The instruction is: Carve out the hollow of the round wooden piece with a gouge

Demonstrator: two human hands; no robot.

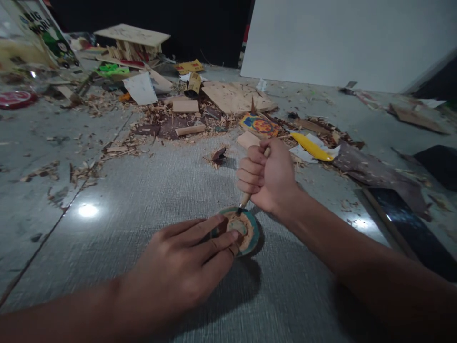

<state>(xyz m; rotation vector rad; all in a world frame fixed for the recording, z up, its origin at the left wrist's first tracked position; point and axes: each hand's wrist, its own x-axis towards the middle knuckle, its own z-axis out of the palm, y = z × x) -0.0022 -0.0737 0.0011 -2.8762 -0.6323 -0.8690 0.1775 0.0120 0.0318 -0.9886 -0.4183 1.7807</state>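
Observation:
A round wooden disc (253, 237) with a blue-green painted rim and a carved, bare-wood ring sits on the grey tiled floor. Fingers of my left hand (189, 259) press across its left and near side, holding it steady; the thumb is hidden. My right hand (267, 174) is closed in a fist around the wooden handle of a carving chisel (244, 199). The chisel tilts downward, and its metal tip touches the carved ring near the disc's far edge. A small dark brown chip (219, 155) lies beyond the disc among shavings.
Wood shavings, offcuts and a thin wooden board (235, 96) are spread across the far floor. A yellow-handled tool (311, 146) lies right of my right hand. A dark phone-like slab (410, 228) is at the right. A small wooden structure (133, 35) stands far left.

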